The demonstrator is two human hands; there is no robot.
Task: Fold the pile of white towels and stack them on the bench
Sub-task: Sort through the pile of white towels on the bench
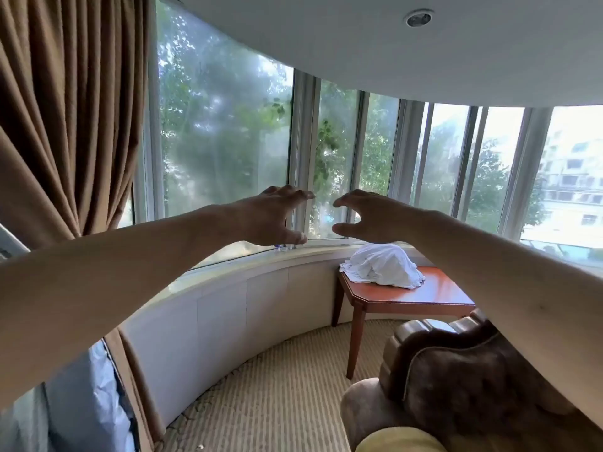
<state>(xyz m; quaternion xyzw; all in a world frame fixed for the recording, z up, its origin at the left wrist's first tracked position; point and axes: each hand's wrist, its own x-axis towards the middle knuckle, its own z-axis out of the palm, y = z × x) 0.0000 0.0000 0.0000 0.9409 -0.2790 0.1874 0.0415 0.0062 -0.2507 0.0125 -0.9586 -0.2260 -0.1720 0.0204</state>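
Both arms are reaching out at chest height, left hand & right hand spread, fingers curled, holding nothing, prob. just framing up before starting. Towels are sitting below & beyond the right hand, well apart from it: a soft, rumpled white heap, unfolded, on a glossy reddish wood table w/ clipped corners by the curved window.
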